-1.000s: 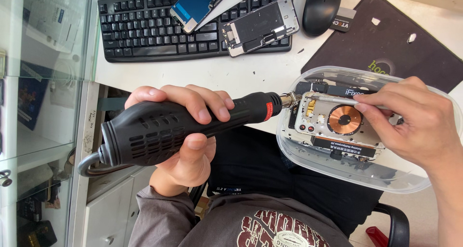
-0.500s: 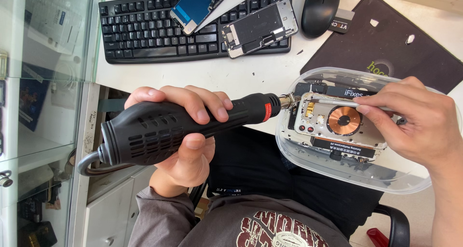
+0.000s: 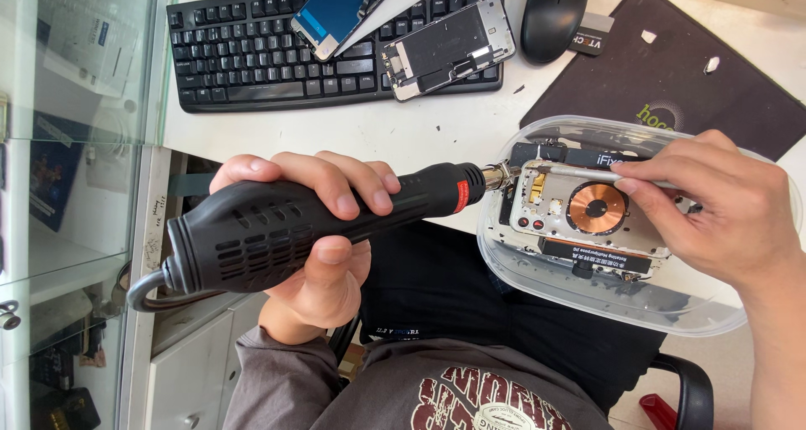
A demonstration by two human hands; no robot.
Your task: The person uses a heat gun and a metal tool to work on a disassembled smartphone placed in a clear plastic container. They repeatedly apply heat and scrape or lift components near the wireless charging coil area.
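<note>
The left hand [image 3: 323,228] is wrapped around a black power tool [image 3: 311,224], a thick ribbed body with a cord leaving its rear end at the lower left; the fingers [image 3: 336,182] curl over the top of the grip and the thumb presses from below, so the hold is fully closed on the tool. The tool lies almost level, and its metal tip [image 3: 497,176] meets the left edge of an opened phone [image 3: 588,216] that sits inside a clear plastic tub [image 3: 588,300]. The phone shows its inner side, with a round copper coil [image 3: 597,209] near the middle and silver plates around it. The right hand [image 3: 722,207] rests on the right part of the phone, its fingers bent and pinched near the upper edge above the coil, steadying it; whether they grip a small tool there I cannot tell. The tub overhangs the front edge of the white bench [image 3: 420,132], above the person's lap. Farther back on the bench lies a black keyboard [image 3: 252,56], and on it rest a phone screen [image 3: 340,10] with a blue face and a bare phone frame [image 3: 445,48]. A black mouse [image 3: 552,14] sits to the right of the keyboard, and a dark mat [image 3: 672,69] lies beside it, partly under the tub.
</note>
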